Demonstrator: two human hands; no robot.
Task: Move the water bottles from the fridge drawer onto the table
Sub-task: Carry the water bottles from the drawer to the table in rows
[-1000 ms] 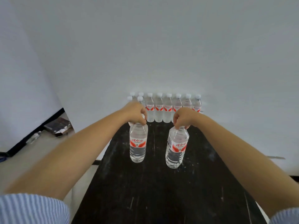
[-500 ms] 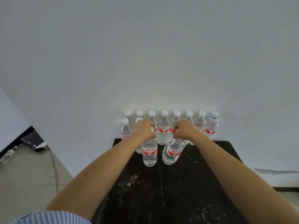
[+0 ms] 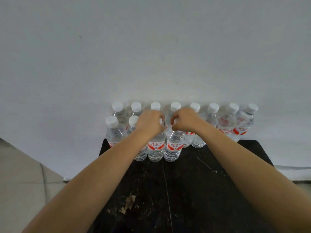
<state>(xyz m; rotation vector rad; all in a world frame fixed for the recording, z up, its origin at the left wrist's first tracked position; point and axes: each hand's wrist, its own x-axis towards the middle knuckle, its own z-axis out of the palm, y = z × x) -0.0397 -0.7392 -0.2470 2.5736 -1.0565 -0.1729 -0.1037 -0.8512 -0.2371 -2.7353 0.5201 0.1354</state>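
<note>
Two clear water bottles with red-and-white labels stand side by side on the black table. My left hand grips the cap and neck of the left bottle. My right hand grips the cap and neck of the right bottle. Both stand in a front row beside two other bottles, just before a back row of several white-capped bottles lined against the wall. The fridge drawer is out of view.
A white wall rises right behind the bottle rows. The black tabletop is scratched, with a pale worn patch near its middle. Beige tiled floor lies to the left below the table's left edge.
Both hands carried their bottles away from me across the table and set them down in the front row by the wall. The view has tilted up and come closer.
</note>
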